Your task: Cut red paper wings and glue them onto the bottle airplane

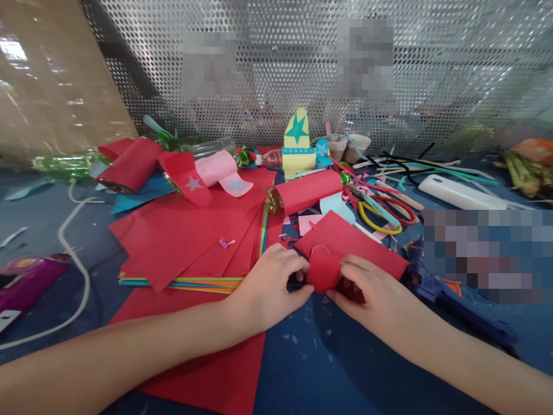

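My left hand [276,282] and my right hand [367,288] pinch a small red paper piece [322,270] from its two sides, thumbs toward me. It has a rounded top edge. Just behind it lies a larger sheet of red paper [358,239] with a curved outline near the small piece. A stack of red paper [185,230] with coloured sheets beneath reaches to my left wrist. Beyond my hands rests a bottle wrapped in red paper [309,190], on its side.
Scissors [380,213] and paper scraps lie behind the red sheet. At the right are a blue glue gun [462,305] and a white tool [462,193]. More paper-wrapped bottles [133,164] line the back before a perforated metal panel [268,69]. A white cord [64,230] crosses the left.
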Demonstrator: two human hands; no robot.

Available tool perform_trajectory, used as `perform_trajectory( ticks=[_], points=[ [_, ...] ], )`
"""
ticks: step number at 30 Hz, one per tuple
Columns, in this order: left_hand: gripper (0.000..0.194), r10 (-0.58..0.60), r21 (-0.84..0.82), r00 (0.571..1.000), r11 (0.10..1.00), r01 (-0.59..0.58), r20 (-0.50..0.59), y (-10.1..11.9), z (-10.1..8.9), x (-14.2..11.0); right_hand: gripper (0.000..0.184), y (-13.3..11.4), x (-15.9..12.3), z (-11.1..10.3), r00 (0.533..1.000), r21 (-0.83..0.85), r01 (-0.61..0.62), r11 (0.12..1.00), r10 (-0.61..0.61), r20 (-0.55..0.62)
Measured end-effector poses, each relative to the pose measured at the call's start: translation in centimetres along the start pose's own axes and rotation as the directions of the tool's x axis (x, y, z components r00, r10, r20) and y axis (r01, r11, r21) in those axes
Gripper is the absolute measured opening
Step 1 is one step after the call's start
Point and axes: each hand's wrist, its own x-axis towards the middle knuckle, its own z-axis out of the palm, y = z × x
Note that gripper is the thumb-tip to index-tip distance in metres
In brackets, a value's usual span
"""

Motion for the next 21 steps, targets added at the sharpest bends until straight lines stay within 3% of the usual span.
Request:
perform_trajectory(
  ticks=[13,21],
  points=[
    [0.007,-0.013,-0.107,1.0,0.994,0.013,0.0,-0.09,-0.17,-0.1,0.011,0.54,-0.28,-0.28,0.999,0.0,0.027,1.0,-0.027,0.035],
    [0.018,0.086,-0.136,0.996,0.987,-0.082,0.018,-0.4,-0.25,-0.05,0.012,0.21,-0.39,-0.93,0.995,0.04,0.033,0.999,-0.037,0.098]
  ],
)
